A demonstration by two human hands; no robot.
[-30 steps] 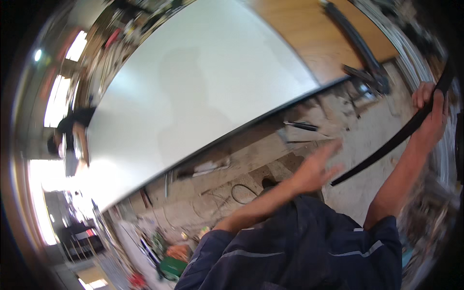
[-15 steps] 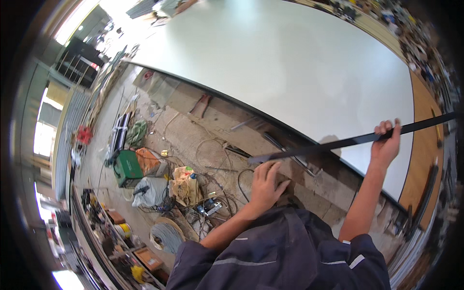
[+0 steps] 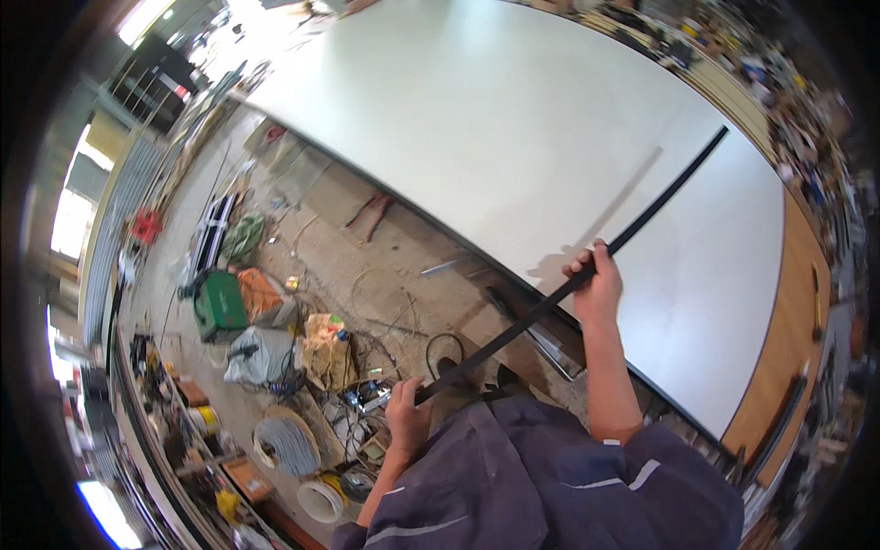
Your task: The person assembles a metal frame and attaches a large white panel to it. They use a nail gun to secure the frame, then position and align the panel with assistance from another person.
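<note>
A long, narrow black strip [image 3: 513,332] runs diagonally in front of me, from near my waist up over the large white panel [image 3: 513,137]. My right hand [image 3: 596,280] is closed round the middle of the strip, over the panel's near edge. At the strip's lower end, my left hand [image 3: 408,412] is closed on it, with the fingers on its upper side. The far end of the strip is above the panel's right part, and a shadow of it falls on the white surface.
Brown board [image 3: 779,348] shows at the panel's right end. On the floor to the left lie red-handled pliers [image 3: 368,216], a green case [image 3: 220,304], a grey bag [image 3: 261,355], a roll of grey wire [image 3: 286,444] and loose cables. Shelves with clutter line the lower left.
The strip has swung from nearly level to a steep diagonal, its far end now over the panel. My left hand has moved down-left and closed on its lower end; my right hand moved left.
</note>
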